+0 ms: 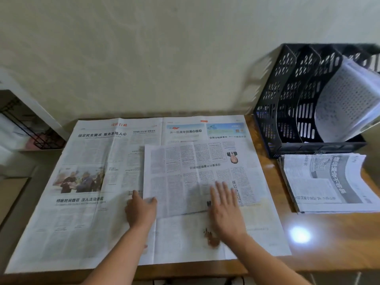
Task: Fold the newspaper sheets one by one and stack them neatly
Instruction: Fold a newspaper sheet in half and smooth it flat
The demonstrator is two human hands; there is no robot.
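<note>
On the worktop (320, 251), seen from the head camera, a large newspaper sheet (86, 182) lies spread wide open, with a smaller folded sheet (195, 173) lying on its right half. The left hand (140, 210) holds the folded sheet's near left corner, thumb on top and fingers curled at the edge. The right hand (225, 210) lies flat on it with straight fingers, its grip wide and holding nothing, apparently smoothing the crease. To the right, a stack of folded papers (329, 182) sits just in front of a black file rack (287, 103) with curled paper inside. Judging by that stack, several sheets are done; the one under the hands looks nearly folded and must join the stack, and the big open sheet is untouched.
</note>
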